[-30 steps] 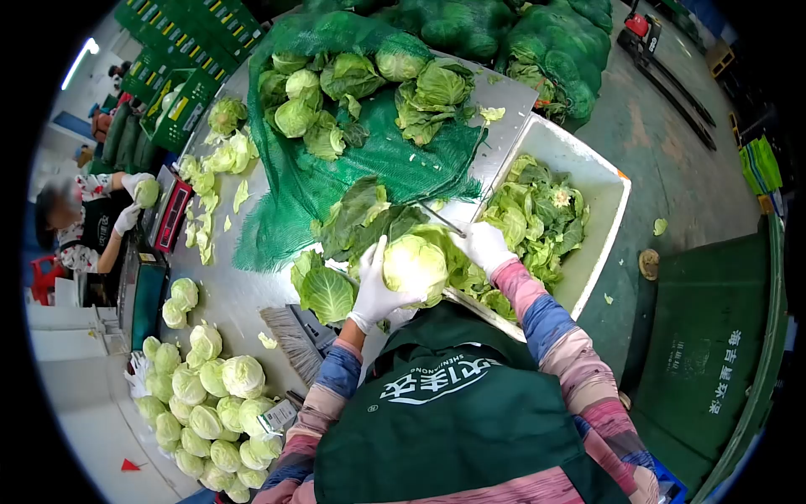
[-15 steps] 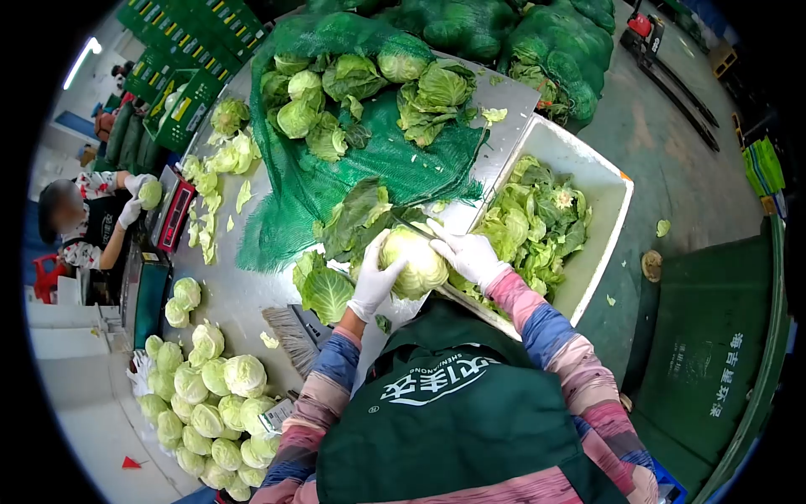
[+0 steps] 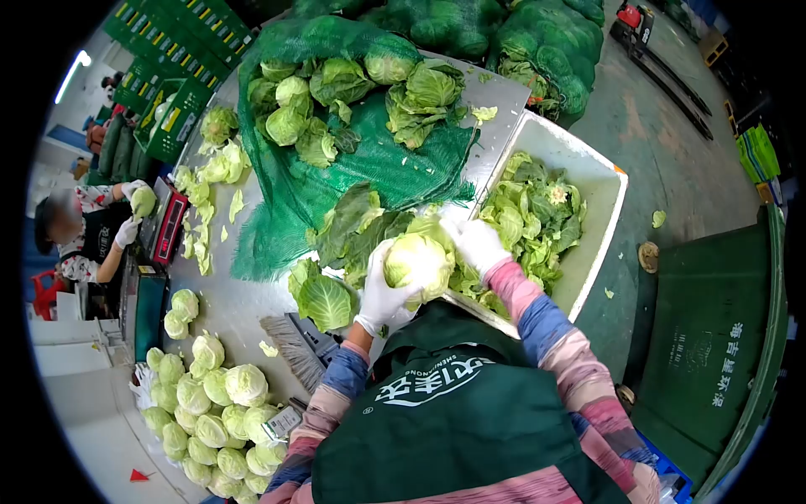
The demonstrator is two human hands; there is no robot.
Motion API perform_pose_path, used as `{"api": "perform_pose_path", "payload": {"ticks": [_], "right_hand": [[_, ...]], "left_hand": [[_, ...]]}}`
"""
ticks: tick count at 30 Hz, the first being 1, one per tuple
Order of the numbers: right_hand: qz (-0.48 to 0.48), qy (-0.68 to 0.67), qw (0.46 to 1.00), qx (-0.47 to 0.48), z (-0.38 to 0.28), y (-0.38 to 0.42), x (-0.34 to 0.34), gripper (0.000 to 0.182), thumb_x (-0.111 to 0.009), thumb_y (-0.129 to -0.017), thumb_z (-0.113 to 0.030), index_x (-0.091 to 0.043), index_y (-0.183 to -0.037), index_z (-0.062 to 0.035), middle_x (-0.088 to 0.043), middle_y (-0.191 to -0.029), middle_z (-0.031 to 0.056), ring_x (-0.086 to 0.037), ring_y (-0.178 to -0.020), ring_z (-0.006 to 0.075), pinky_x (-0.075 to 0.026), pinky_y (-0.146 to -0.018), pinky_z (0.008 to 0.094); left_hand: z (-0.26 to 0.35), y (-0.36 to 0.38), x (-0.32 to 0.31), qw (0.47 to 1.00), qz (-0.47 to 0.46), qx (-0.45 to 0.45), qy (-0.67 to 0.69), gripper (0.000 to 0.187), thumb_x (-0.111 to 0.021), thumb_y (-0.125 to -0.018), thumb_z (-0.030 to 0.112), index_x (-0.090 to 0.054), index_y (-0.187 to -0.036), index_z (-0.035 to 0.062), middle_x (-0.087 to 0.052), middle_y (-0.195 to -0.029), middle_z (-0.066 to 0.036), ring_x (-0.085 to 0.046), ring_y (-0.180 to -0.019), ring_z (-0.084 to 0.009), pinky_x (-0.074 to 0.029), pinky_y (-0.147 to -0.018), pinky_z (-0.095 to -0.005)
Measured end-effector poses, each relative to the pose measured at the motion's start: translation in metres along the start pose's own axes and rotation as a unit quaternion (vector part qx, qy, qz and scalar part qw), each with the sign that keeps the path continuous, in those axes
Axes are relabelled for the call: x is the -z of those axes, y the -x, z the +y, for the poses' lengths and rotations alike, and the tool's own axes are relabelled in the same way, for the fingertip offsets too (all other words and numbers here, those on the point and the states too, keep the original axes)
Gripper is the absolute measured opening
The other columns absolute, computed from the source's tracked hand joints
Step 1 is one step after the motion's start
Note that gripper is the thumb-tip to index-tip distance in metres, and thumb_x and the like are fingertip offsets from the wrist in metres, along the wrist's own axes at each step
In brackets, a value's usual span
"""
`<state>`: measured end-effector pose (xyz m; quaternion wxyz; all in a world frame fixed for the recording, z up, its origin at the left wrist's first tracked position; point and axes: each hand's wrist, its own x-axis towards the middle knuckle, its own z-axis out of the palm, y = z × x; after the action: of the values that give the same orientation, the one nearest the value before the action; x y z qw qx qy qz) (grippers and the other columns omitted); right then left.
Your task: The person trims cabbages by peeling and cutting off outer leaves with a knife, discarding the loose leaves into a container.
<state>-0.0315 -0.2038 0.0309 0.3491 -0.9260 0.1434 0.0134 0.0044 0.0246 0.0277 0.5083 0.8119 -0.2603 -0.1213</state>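
Observation:
A pale trimmed cabbage (image 3: 417, 267) rests in my gloved left hand (image 3: 383, 290), whose fingers wrap its left side and underside. At the upper right of that head, my gloved right hand (image 3: 477, 245) has its fingers closed on a light green cabbage leaf (image 3: 431, 228) standing away from the head. Its fingertips are partly hidden. Dark outer leaves (image 3: 361, 227) lie on the table just beyond, and another loose green leaf (image 3: 326, 301) sits left of my left hand.
A green mesh sack (image 3: 369, 168) with untrimmed cabbages lies open on the metal table (image 3: 243, 294). To the right, a white bin (image 3: 592, 252) holds leaves. Trimmed cabbages (image 3: 210, 391) are piled lower left, near a brush (image 3: 298, 344). A co-worker (image 3: 92, 227) holds a cabbage by a scale.
My right hand has shifted right, away from the cabbage's top, with a leaf now bent outward. My left hand has turned the head slightly, and the view has moved a little.

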Motion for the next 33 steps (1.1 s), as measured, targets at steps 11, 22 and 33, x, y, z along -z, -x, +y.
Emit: {"api": "perform_pose_path", "payload": {"ticks": [11,22,33], "right_hand": [[-0.037,0.001,0.99,-0.139,0.016,-0.001,0.012,0.076,-0.054,-0.088,-0.053,-0.027,-0.146,-0.0115,-0.067,-0.074,0.0177,-0.066,-0.067,0.0333,-0.052,-0.062,0.0392],[-0.063,-0.024,0.997,0.029,-0.019,0.002,-0.055,0.035,-0.056,-0.087,-0.04,-0.063,-0.102,-0.0085,-0.065,-0.085,0.0154,-0.064,-0.078,0.0337,-0.051,-0.073,0.0415],[-0.153,-0.337,0.918,-0.143,-0.016,0.051,-0.036,0.084,-0.065,-0.077,-0.056,-0.041,-0.138,-0.0036,-0.063,-0.109,0.0222,-0.063,-0.098,0.0338,-0.049,-0.086,0.0368]], "left_hand": [[-0.003,0.046,0.046,0.928,0.005,0.242,0.283,0.093,-0.08,-0.069,0.015,-0.027,-0.144,0.0021,-0.036,-0.141,-0.018,-0.041,-0.127,-0.0265,-0.033,-0.107,-0.0355],[0.001,0.039,0.045,0.98,-0.078,0.118,0.141,0.1,-0.084,-0.061,0.015,-0.028,-0.143,0.0016,-0.04,-0.139,-0.014,-0.042,-0.127,-0.0228,-0.033,-0.107,-0.0344],[-0.024,0.053,0.049,0.879,0.051,0.244,0.407,0.086,-0.066,-0.079,-0.002,-0.018,-0.148,0.0143,-0.042,-0.137,-0.013,-0.044,-0.126,-0.0247,-0.041,-0.103,-0.037]]}}
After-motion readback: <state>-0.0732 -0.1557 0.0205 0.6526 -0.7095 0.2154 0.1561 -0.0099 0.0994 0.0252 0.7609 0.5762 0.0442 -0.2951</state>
